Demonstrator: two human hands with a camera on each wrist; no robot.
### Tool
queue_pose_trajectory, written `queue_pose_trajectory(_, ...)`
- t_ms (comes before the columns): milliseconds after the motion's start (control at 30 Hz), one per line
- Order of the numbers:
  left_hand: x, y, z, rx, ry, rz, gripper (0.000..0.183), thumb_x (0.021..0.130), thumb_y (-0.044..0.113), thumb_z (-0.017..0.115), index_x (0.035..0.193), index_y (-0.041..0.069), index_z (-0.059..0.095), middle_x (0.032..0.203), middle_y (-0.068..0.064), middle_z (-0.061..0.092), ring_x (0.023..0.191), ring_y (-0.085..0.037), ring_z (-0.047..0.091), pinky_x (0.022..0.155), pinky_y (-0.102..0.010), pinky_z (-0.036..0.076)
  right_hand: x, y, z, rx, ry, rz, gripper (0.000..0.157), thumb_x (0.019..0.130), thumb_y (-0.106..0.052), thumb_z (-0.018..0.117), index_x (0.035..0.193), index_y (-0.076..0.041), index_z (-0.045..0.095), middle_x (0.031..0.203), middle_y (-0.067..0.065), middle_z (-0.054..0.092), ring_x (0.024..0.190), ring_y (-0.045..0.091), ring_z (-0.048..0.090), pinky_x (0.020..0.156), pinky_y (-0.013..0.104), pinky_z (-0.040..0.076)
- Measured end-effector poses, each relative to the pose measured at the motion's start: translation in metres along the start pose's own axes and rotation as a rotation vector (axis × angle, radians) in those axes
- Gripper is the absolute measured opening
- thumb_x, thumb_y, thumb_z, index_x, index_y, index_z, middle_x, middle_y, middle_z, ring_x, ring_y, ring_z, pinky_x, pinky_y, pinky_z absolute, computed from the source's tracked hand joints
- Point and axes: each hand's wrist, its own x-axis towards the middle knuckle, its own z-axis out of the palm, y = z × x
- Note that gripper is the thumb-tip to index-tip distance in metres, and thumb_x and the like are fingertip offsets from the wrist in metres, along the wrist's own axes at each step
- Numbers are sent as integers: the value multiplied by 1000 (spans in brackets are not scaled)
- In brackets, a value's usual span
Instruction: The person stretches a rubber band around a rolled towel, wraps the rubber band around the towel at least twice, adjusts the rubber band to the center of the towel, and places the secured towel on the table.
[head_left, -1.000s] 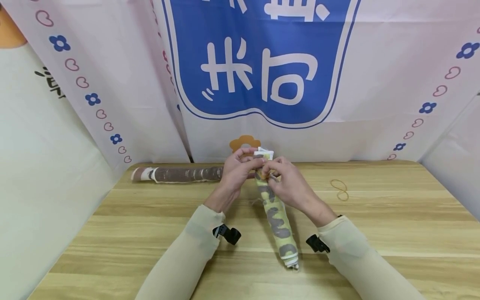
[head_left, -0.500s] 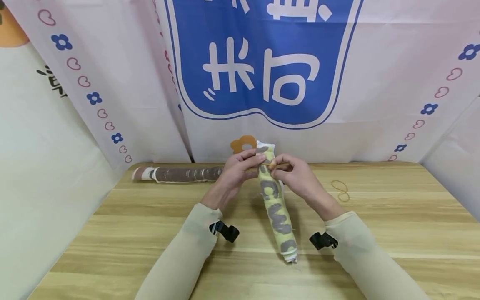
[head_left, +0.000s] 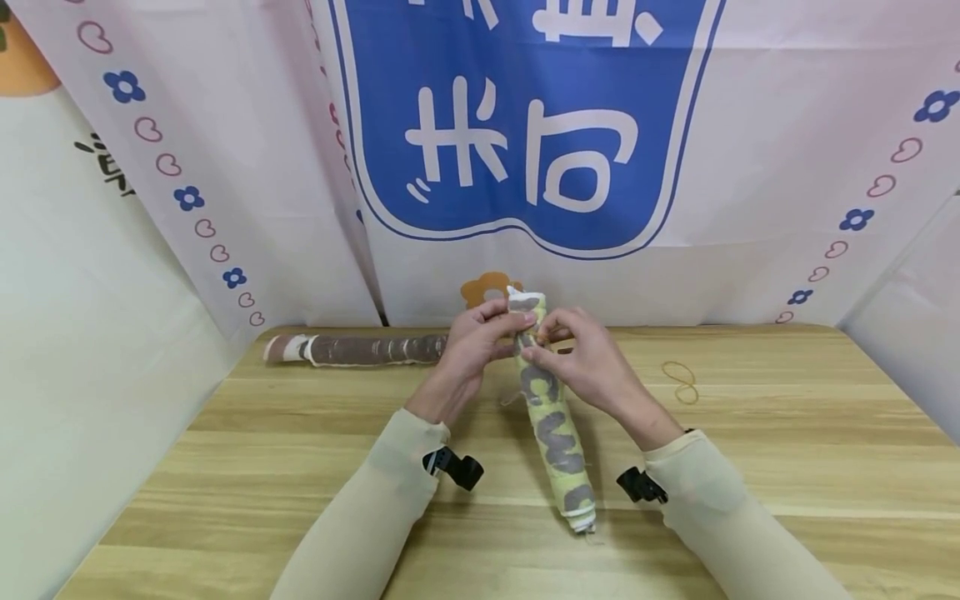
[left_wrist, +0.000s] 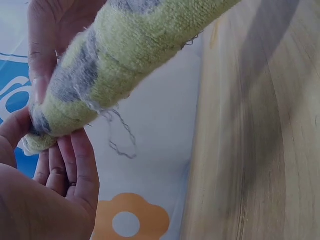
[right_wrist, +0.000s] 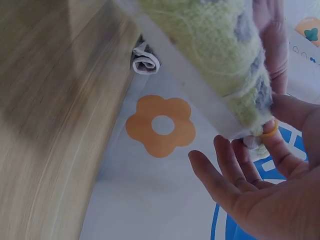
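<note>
A yellow towel with grey patches (head_left: 557, 433), rolled into a long tube, slants up from near the front to both hands. My left hand (head_left: 468, 346) grips it near the far end, thumb on top and fingers underneath. On the other side, my right hand (head_left: 588, 362) pinches an orange rubber band (right_wrist: 270, 131) at that end, where the towel is drawn narrow. In the right wrist view the band loops over a fingertip of the right hand. Loose threads (left_wrist: 122, 145) dangle from the towel's underside in the left wrist view.
A brown rolled towel (head_left: 375, 350) lies crosswise at the back left, its right end behind my left hand. Another rubber band (head_left: 679, 383), twisted into a figure eight, lies on the wooden table (head_left: 750, 492) at right. A printed cloth (head_left: 750, 183) hangs behind the table.
My right hand has drawn the rubber band out to the right, then come back in against the towel. The left hand keeps its grip near the far end.
</note>
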Motion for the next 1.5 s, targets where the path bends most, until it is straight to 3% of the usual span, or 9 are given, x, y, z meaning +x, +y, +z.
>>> queue_pose_trajectory(267,-1,-1,2,11,38,13,28,92,15,84,116,6,74,103,-4,72,92,-17,65,82,-35,62,0,2,5,0,-10,-75,13,95,6,76,99,-4,68,112,17,57,111,39,66,90,48,61)
queue_pose_trajectory(433,-2,-2,3,28,58,30,28,91,16,85,114,7,74,98,-3,71,88,-16,65,74,-31,60,-1,4,8,-28,7,-147,22,93,15,71,88,-6,71,106,14,57,105,35,63,86,47,62)
queue_pose_trajectory(567,-3,-1,4,42,79,49,32,89,19,88,115,8,74,99,-3,69,86,-16,63,69,-29,58,-1,3,9,-36,28,-147,23,93,17,69,87,-5,71,106,14,59,104,34,63,86,46,63)
queue_pose_trajectory(767,-3,-1,4,43,125,115,30,87,19,90,110,7,73,91,-2,68,76,-13,59,63,-24,53,-3,-1,8,-69,8,-78,9,96,-3,75,102,-8,70,117,13,62,102,32,65,82,45,61)
queue_pose_trajectory(833,-2,-1,4,45,130,134,29,87,17,90,108,7,73,89,-2,69,73,-12,58,61,-23,51,-3,-2,9,-87,-5,-65,17,95,-13,82,103,-9,68,116,13,62,98,30,65,77,43,59)
queue_pose_trajectory(967,-3,0,4,87,83,146,30,89,18,88,112,6,73,95,-4,71,80,-13,63,66,-24,55,-2,-2,8,-70,-6,-3,30,90,-19,88,101,-8,62,107,11,63,85,25,65,69,38,57)
queue_pose_trajectory(1133,-4,0,2,116,-30,131,34,99,20,74,130,8,71,117,-8,70,103,-21,67,86,-35,60,0,2,5,37,10,81,27,92,-13,84,99,-6,59,103,11,66,83,26,68,67,36,58)
queue_pose_trajectory(1267,-2,-2,-2,120,-106,99,37,104,20,67,140,10,66,128,-10,67,113,-26,66,93,-40,59,2,6,3,108,-15,118,24,94,-10,81,99,-3,59,105,13,65,87,28,70,69,34,59)
queue_pose_trajectory(1500,2,-2,-4,74,-112,100,41,102,17,73,142,10,65,127,-14,69,107,-27,71,89,-41,62,2,7,1,150,-20,109,19,95,-5,79,101,-4,60,108,16,67,88,29,69,70,35,58)
